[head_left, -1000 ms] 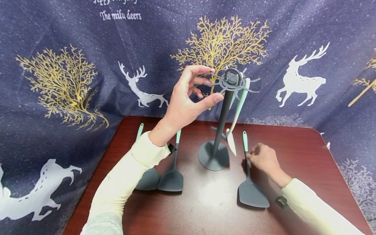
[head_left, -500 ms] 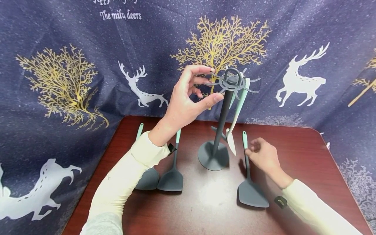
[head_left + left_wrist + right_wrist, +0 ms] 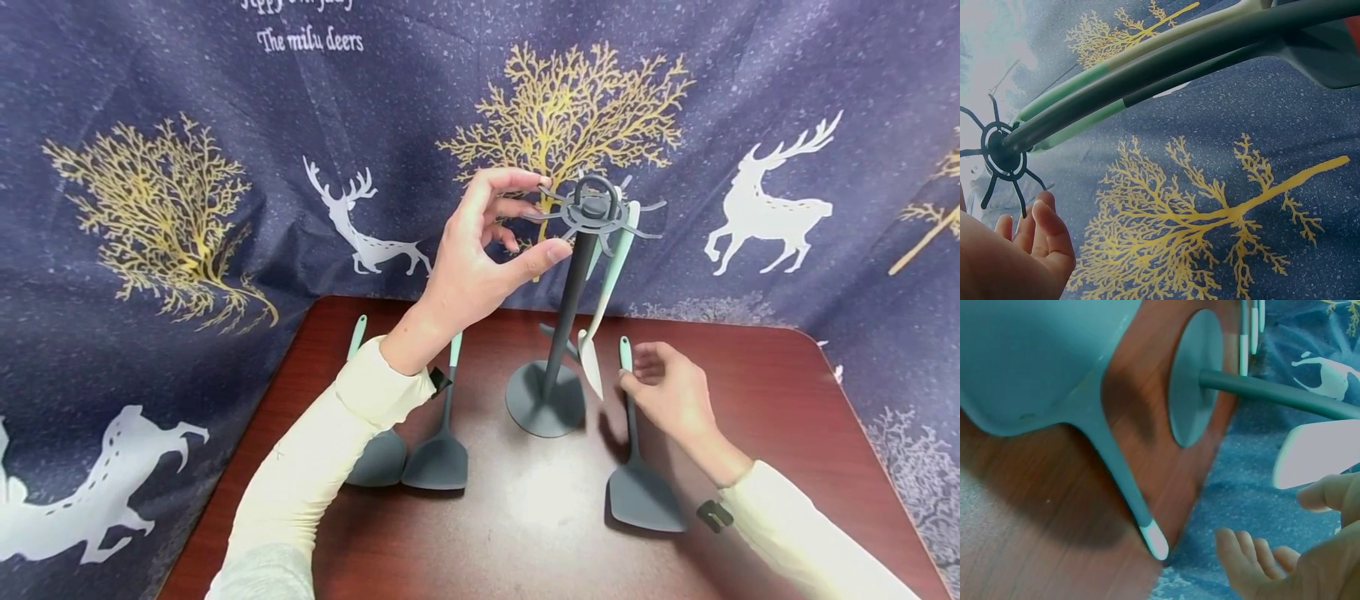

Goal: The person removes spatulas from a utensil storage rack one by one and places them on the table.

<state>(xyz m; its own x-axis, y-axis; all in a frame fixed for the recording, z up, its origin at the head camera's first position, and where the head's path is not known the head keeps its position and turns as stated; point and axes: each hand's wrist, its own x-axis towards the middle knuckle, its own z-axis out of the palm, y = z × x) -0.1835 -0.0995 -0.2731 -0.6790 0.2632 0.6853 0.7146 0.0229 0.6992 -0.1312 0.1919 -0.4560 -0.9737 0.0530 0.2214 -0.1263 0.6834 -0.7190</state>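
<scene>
A big dark blue cloth (image 3: 405, 117) with gold trees (image 3: 547, 142) and white deer (image 3: 780, 200) hangs behind the fingers of the left hand (image 3: 474, 265) and the right hand (image 3: 675, 400). The red-brown tabletop (image 3: 525, 533) is under them both, far below the left fingers and close below the right fingers. A pale left sleeve (image 3: 315, 458) and a pale right sleeve (image 3: 802, 525) come in from the near side, behind the fingers. A gray stand (image 3: 567, 317) is upright, with its round foot on the tabletop below the left fingers, and its top hooks reach those fingers. A gray spatula (image 3: 645, 497) lies flat by the right fingers, its mint handle end just beside them and its wide end nearer the person. Two more lie well below the left fingers: a middle spatula (image 3: 437, 463) and a far-left spatula (image 3: 378, 458), partly hidden by the sleeve. A cream tool (image 3: 612, 271) hangs from the stand, across the hooks from the left fingers. A dark tool (image 3: 1091, 120) with a mint handle hangs behind the pole, mostly hidden in the head view. The left fingers curl around the near hooks and hold them by the tips. The right fingers are loosely bent, with a gap before the thumb, and hold nothing.
</scene>
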